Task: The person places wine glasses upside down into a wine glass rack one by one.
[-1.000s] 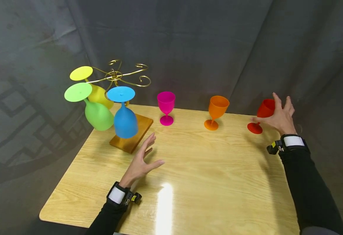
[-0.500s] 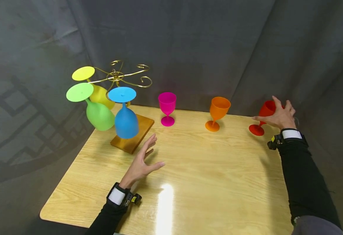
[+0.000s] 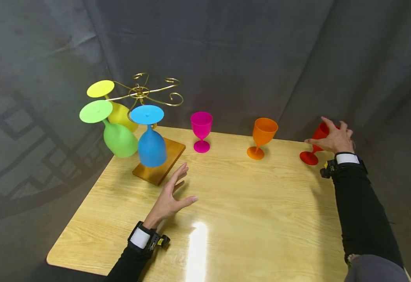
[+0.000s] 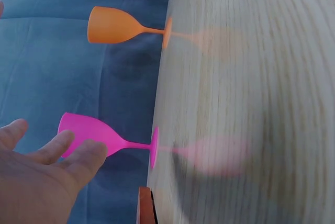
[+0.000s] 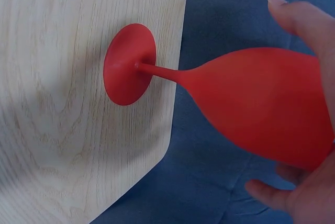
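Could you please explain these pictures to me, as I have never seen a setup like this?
There is no robot: a person works with a bare left hand and right hand. The wide picture comes from a camera on the head; the closer ones come from the left wrist camera and right wrist camera.

Along the far edge of the table are a pink goblet, an orange goblet and a red goblet. A blue goblet, green goblet and yellow goblet hang upside down on a gold rack.

The left hand holds nothing. The right hand surrounds the red bowl, its thumb apart; I see no firm grip.
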`<state>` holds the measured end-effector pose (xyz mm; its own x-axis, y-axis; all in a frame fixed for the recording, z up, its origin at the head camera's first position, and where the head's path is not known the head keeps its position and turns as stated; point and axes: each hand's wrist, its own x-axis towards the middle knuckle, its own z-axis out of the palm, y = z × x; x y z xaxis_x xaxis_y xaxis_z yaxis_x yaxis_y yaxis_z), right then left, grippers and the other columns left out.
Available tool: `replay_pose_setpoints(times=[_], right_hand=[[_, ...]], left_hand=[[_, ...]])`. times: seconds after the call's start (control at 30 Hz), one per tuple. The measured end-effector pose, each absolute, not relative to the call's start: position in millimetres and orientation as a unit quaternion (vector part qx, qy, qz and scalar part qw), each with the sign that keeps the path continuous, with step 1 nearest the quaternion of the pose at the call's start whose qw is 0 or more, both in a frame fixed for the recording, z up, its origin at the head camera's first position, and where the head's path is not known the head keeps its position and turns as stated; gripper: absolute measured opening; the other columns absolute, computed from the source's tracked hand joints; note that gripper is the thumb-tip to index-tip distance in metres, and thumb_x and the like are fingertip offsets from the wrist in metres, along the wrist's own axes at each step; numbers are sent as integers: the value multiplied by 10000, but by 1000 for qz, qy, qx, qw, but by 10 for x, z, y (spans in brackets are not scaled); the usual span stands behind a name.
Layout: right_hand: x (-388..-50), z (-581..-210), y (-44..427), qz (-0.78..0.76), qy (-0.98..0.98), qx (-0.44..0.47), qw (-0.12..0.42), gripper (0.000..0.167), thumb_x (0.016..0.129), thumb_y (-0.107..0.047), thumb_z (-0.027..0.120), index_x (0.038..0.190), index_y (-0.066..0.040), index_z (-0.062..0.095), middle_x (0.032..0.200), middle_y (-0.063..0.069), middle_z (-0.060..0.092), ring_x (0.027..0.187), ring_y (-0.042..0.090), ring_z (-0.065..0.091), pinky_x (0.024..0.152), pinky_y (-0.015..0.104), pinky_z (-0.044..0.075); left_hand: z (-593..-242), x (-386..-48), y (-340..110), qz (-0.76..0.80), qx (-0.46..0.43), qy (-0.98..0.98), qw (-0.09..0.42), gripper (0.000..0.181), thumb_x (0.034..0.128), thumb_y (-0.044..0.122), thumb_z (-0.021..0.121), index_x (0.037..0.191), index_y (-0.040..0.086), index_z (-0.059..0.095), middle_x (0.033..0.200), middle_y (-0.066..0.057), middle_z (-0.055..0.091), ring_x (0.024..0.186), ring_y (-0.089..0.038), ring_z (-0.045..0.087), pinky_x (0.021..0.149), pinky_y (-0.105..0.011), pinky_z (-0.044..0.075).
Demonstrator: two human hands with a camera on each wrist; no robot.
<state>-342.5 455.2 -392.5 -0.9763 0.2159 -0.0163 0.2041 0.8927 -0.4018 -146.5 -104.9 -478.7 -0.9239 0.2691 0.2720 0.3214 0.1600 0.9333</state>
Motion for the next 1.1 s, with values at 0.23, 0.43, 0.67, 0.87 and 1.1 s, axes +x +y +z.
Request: replay_pose_setpoints(times=[0.23, 0.43, 0.67, 0.87, 1.1], right_hand=[[-3425, -3953, 4560, 202, -974, -100, 19, 990, 879, -494, 723, 1650, -242, 156, 1567, 414, 99, 1316, 635, 187, 988, 869, 335], [-3408, -3960, 4568, 206, -973, -100, 28, 920, 900, -465, 708, 1637, -211, 219, 1498, 417, 200, 1270, 610, 235, 958, 831, 398], [-3388, -3929, 4555, 211, -972, -93, 41, 912, 908, -482, 704, 1637, -215, 225, 1516, 402, 208, 1277, 594, 251, 975, 822, 400], [-3338, -3873, 4519, 216, -971, -87, 58, 885, 914, -483, 690, 1630, -205, 250, 1512, 400, 232, 1256, 595, 298, 994, 801, 411], [-3202, -3850, 4472, 255, -960, -82, 81, 865, 926, -534, 665, 1614, -176, 282, 1484, 380, 279, 1232, 583, 345, 981, 750, 450]], left_hand=[[-4798, -1448, -1056, -622, -185, -761, 23, 988, 878, 179, 819, 1645, 285, 205, 1673, -17, 297, 1543, -376, 282, 1234, -597, 320], [-4817, -1446, -1079, -622, -188, -760, 27, 977, 886, 160, 805, 1647, 263, 201, 1675, -46, 291, 1537, -412, 276, 1226, -616, 321], [-4833, -1453, -1091, -622, -191, -759, 32, 962, 890, 147, 796, 1644, 273, 212, 1670, -59, 300, 1526, -441, 278, 1219, -624, 326], [-4835, -1453, -1072, -627, -200, -752, 34, 972, 883, 126, 801, 1647, 237, 210, 1667, -78, 306, 1518, -452, 286, 1214, -633, 326], [-4820, -1441, -1055, -635, -198, -746, 23, 988, 877, 133, 810, 1648, 252, 203, 1671, -60, 296, 1531, -426, 280, 1223, -628, 315]])
